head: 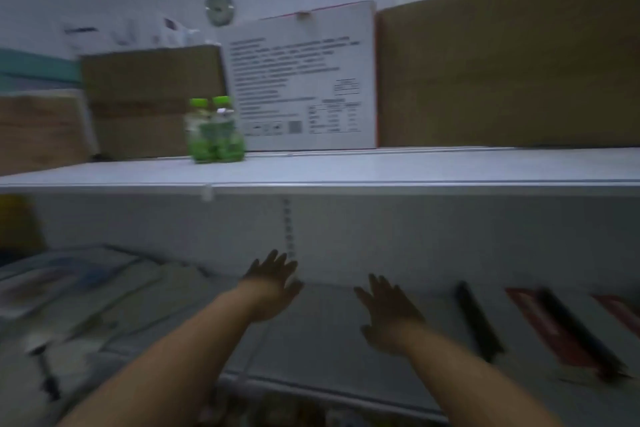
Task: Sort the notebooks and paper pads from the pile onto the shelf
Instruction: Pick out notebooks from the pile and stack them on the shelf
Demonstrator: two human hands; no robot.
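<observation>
Two bare forearms reach in from the bottom edge. The left hand (270, 282) and the right hand (388, 308) are both stretched forward, palms down. The left fingers (273, 258) are straight and slightly spread, as are the right fingers (379, 282), and neither hand holds anything. Both are over a bare stretch of the lower shelf (329, 333), near its back wall; the blur hides whether they touch the board. To the left of the hands, flat pads and notebooks (79, 288) lie in overlapping rows on the same shelf, too smeared to count. To the right, well apart from the right hand, lie dark-spined notebooks (478, 319) and red covers (540, 326). Above is the upper shelf (381, 170), where green-capped bottles (214, 130) stand near the front. Behind them is a white printed box (301, 80), between a brown carton (149, 97) on the left and a larger brown carton (502, 73) on the right. A round disc (219, 8) hangs on the wall.
</observation>
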